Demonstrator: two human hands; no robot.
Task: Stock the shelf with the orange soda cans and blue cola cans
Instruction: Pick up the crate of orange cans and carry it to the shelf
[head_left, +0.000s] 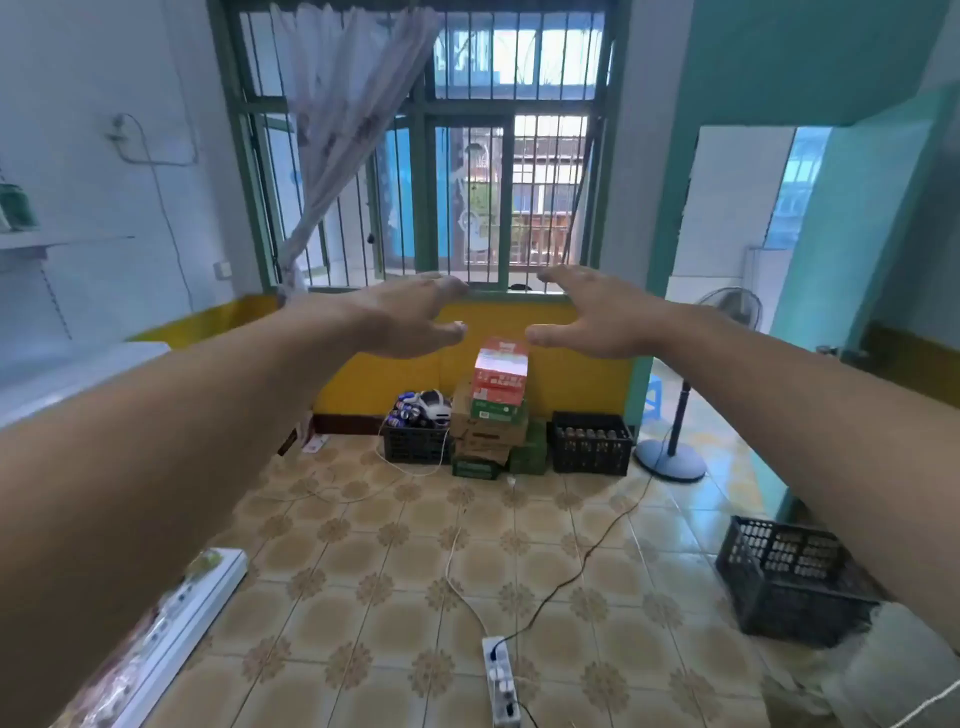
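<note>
Floor tiles (395, 571): glazed ceramic, glossy, reflecting window light. Crate of cans (415, 447), second crate (591, 449) and near crate (784, 587): black plastic, matt, lattice walls. Cans (408, 411): shiny metal. Cartons (491, 415): cardboard, brown ones matt, the top printed ones with a slight sheen. Window bars (470, 156): painted metal. Curtain (337, 104): thin, translucent cloth. Power strip (501, 680): smooth white plastic.

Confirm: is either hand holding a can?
No, the left hand and right hand both reach forward with fingers spread, holding nothing.
</note>
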